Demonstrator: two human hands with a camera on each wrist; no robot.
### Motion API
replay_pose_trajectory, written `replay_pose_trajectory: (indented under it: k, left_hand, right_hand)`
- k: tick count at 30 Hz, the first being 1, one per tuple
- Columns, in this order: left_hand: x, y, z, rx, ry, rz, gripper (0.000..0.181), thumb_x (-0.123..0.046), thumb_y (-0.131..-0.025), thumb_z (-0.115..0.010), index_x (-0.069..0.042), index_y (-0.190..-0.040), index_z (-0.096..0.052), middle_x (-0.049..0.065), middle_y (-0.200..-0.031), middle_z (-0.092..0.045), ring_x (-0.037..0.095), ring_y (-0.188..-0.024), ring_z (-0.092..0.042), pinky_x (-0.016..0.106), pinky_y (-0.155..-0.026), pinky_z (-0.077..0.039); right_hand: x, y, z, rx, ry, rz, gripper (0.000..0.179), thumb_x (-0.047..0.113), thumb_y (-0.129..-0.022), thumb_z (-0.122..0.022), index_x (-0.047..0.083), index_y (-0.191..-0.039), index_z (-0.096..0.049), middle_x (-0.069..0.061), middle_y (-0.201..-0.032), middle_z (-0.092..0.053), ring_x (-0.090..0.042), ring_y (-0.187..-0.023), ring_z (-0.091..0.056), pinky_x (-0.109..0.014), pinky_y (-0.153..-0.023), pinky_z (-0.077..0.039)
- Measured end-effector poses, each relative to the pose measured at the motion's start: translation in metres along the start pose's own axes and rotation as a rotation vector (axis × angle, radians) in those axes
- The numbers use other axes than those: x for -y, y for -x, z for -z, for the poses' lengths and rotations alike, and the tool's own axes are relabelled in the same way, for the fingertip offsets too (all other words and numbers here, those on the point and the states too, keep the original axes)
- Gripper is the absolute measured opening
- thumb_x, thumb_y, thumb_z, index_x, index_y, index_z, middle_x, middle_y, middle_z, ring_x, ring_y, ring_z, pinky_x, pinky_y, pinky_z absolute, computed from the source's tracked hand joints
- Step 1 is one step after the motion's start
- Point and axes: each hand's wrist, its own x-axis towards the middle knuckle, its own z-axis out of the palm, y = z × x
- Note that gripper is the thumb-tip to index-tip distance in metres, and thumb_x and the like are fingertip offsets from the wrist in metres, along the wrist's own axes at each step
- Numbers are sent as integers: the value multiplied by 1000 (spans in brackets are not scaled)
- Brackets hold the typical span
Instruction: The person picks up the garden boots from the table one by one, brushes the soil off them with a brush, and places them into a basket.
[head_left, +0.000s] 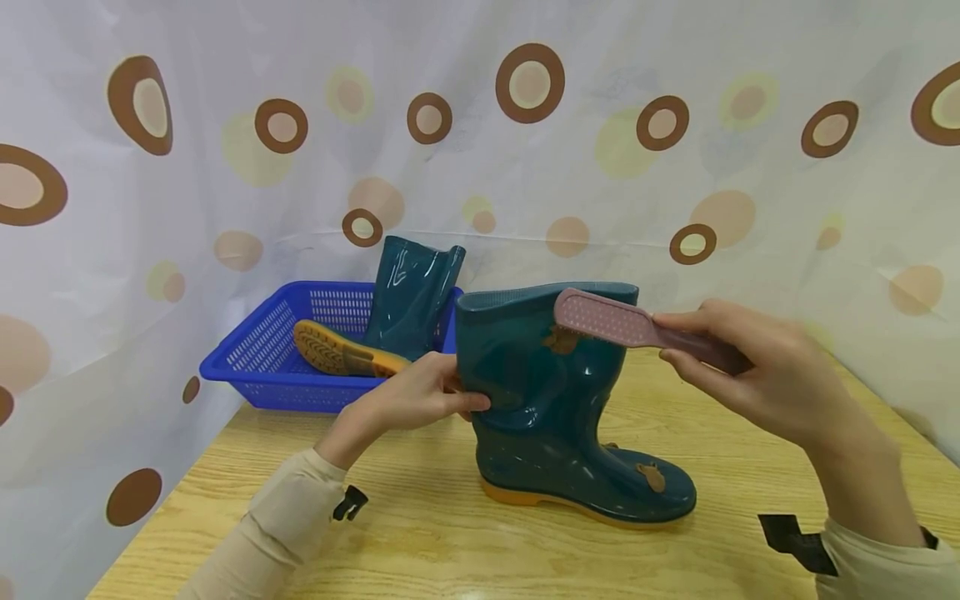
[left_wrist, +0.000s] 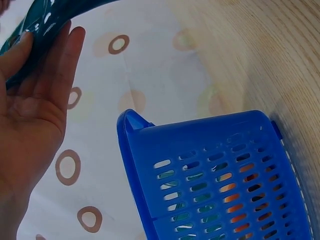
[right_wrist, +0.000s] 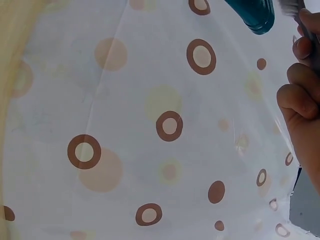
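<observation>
A dark green rain boot (head_left: 536, 417) with a yellow sole stands upright on the wooden table, toe to the right. My left hand (head_left: 420, 390) holds the back of its shaft, thumb on the near side and fingers mostly hidden behind; the left wrist view shows the palm (left_wrist: 35, 115) against the boot. In my right hand (head_left: 772, 371) is a pinkish scrubbing brush (head_left: 607, 318), gripped by its handle. The brush head overlaps the upper shaft, right by a brown smear (head_left: 561, 340). More brown patches (head_left: 651, 477) mark the toe. Pale bristles (right_wrist: 289, 7) show in the right wrist view.
Behind my left hand, a blue plastic basket (head_left: 292, 392) sits at the table's back left. A second green boot (head_left: 408, 292) leans in it, along with a yellow boot sole (head_left: 322, 346). A white curtain (head_left: 480, 183) with brown and yellow circles surrounds the wooden table (head_left: 420, 533).
</observation>
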Motion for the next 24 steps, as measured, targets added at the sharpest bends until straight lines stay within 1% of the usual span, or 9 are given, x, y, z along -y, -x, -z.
replay_pose_trajectory:
  k: [3, 6, 8, 9, 11, 13, 18, 21, 24]
  left_hand:
    - [0, 0, 0, 7, 0, -11, 33, -11, -96, -65, -2, -128, -60, 16, -114, -73, 13, -85, -72, 29, -75, -61]
    - [-1, 0, 0, 10, -1, -23, 33, -9, -95, -65, -1, -127, -60, 16, -114, -73, 13, -85, -72, 28, -76, -61]
    - [-1, 0, 0, 11, -4, -30, 33, -9, -95, -65, -1, -127, -60, 17, -113, -73, 12, -85, -72, 28, -76, -61]
    - [-1, 1, 0, 11, -4, -32, 33, -9, -95, -65, -1, -127, -60, 17, -114, -73, 12, -85, -72, 28, -76, -61]
    - [-1, 0, 0, 12, -6, -35, 34, -9, -95, -65, -1, -128, -60, 17, -114, -72, 12, -85, -72, 28, -76, -61]
    - [-1, 0, 0, 11, -5, -32, 34, -9, -95, -65, -1, -128, -60, 17, -114, -72, 12, -85, -72, 28, -75, -61]
    - [-1, 0, 0, 3, 2, -6, 35, -11, -96, -65, -3, -129, -59, 16, -115, -72, 12, -83, -72, 29, -75, -61]
    - [0, 0, -1, 2, 12, 7, 35, -12, -97, -64, -4, -130, -58, 15, -117, -72, 13, -84, -72, 29, -75, -61]
    - [-1, 0, -1, -2, 18, 22, 35, -12, -97, -64, -5, -130, -58, 13, -118, -72, 13, -85, -72, 30, -75, -61]
  right_hand:
    - [-3, 3, -4, 43, 30, -16, 49, 46, -99, -54, 2, -107, -74, 3, -82, -62, 8, -65, -40, -8, -52, -34]
    - [-5, 5, -6, 119, 16, -31, 42, 43, -99, -57, 6, -111, -73, 8, -87, -63, 6, -66, -42, -7, -54, -36]
    - [-6, 7, -7, 166, -1, -40, 29, 31, -96, -66, 9, -114, -72, 11, -90, -63, 6, -67, -44, -6, -56, -38]
    - [-7, 7, -8, 183, -10, -41, 25, 24, -94, -70, 10, -115, -71, 12, -92, -63, 5, -67, -45, -6, -57, -39]
    - [-6, 7, -7, 205, -21, -49, 29, 12, -87, -76, 12, -116, -70, 14, -91, -61, 5, -67, -45, -6, -57, -39]
    - [-6, 8, -6, 217, -29, -62, 37, 4, -81, -79, 13, -116, -70, 15, -91, -61, 5, -68, -46, -6, -57, -39]
    - [-4, 7, -3, 243, -46, -92, 39, 3, -79, -81, 16, -114, -71, 16, -90, -61, 5, -68, -48, -7, -57, -40]
    - [-3, 7, 0, 255, -66, -99, 43, -2, -76, -81, 16, -114, -70, 16, -91, -61, 5, -67, -48, -8, -56, -40]
    - [-2, 8, 4, 237, -93, -100, 47, -5, -75, -81, 14, -116, -70, 14, -93, -64, 5, -67, -50, -8, -56, -42]
